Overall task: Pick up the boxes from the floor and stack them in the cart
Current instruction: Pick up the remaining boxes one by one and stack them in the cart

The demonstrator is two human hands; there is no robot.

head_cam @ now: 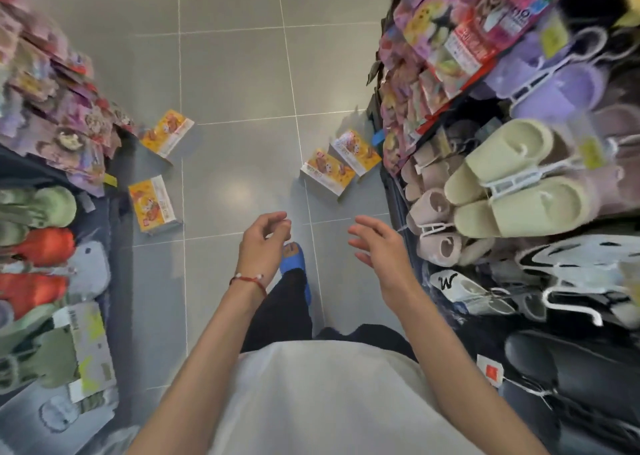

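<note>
Grey, glossy floor tiles [242,90] run up a narrow shop aisle between 2 crowded shelves. Fingers [277,222] of the left hand [265,243] are loosely curled and apart, gripping nothing. Fingers [360,232] of the right hand [379,246] are spread and relaxed, also holding nothing. Both hands hover over the floor, well apart from every box. Beneath the left hand is a foot in a blue rubbery slipper [294,264].

Further out, 4 flat rectangular cartons of orange-yellow printed card lie on the tiles. At 1 o'clock from the hands, the right front box [327,174] and right rear box [356,151] sit side by side, seemingly touching. At 10 o'clock is the left front box [152,205], and at 11 o'clock the left rear box [166,132].

The right pair looks nearest, so crouching there first seems sensible. Thin card probably dents, so a grip along the long edges would be kinder than pinching a corner.

At 3 o'clock, smooth foam slippers [512,177] hang on white plastic hangers. No cart is in view.
</note>
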